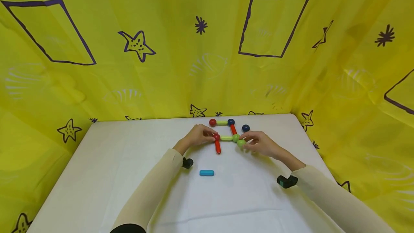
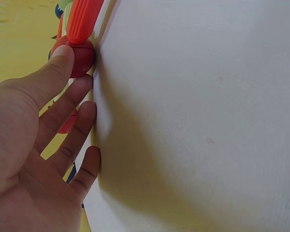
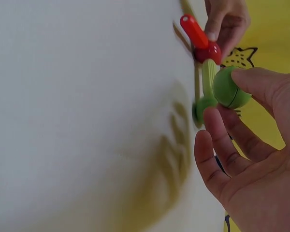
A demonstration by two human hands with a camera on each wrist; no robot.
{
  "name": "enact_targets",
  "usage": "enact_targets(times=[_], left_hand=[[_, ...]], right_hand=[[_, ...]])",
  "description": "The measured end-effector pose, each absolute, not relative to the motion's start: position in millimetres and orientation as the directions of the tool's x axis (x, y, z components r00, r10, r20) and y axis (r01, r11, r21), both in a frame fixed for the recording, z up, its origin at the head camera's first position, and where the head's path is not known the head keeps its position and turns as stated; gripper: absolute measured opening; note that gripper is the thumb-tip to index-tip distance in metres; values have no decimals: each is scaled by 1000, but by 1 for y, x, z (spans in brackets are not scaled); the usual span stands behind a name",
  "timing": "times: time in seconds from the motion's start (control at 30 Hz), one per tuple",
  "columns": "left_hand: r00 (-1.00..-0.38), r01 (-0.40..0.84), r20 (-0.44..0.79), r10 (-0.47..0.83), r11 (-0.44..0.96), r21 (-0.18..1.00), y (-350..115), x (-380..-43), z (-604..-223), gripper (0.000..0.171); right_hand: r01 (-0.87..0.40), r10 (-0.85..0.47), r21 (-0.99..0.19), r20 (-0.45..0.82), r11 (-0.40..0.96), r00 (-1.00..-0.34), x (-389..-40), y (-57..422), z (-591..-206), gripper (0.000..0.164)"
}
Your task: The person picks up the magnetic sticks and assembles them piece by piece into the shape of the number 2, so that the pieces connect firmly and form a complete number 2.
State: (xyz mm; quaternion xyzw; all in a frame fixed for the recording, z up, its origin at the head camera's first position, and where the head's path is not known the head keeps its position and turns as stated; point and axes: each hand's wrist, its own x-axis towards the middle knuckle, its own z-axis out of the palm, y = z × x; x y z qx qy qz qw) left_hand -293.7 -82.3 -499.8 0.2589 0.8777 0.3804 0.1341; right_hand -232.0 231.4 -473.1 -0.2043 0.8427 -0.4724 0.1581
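My left hand (image 1: 197,135) pinches a red ball (image 2: 82,60) between thumb and index finger. A red rod (image 1: 218,147) sticks out from that ball towards me, and a yellow-green rod (image 1: 226,138) joins it to a green ball (image 1: 236,138) on its right. From there another red rod (image 1: 233,129) runs back to a dark blue ball (image 1: 231,122), followed by a second yellow-green rod (image 1: 222,122) and a red end ball (image 1: 212,122). With thumb and fingertips my right hand (image 1: 263,144) holds a separate green ball (image 3: 230,88), close beside the green ball in the chain.
A loose dark blue ball (image 1: 245,128) lies just behind my right hand. Nearer to me, a light blue rod (image 1: 206,173) rests on the white tabletop (image 1: 145,146). Yellow drawn-on curtains (image 1: 174,78) enclose the table's back and sides.
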Motion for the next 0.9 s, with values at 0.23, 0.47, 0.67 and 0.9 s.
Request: enact_targets(times=[0.23,0.47,0.67,0.9], left_hand=[[-828,355,-42,559,581,732,-82,-294,-500,30],[-827,359,-35,560,577,734,-82,-293,-499,29],[-828,362,-29,560,573,735,-81,-293,-499,29],[-827,382,-13,561,580,720,-82,-293,-499,28]], right_hand=[[-189,-512,-868,-85,459,-855,-225,210,-477,33],[-181,-519,-862,-107,473,-848,-221,193,-484,31],[-206,-522,-852,-91,482,-848,-217,181,-489,28],[-261,-536,-822,-63,506,-842,-215,173,-496,25]])
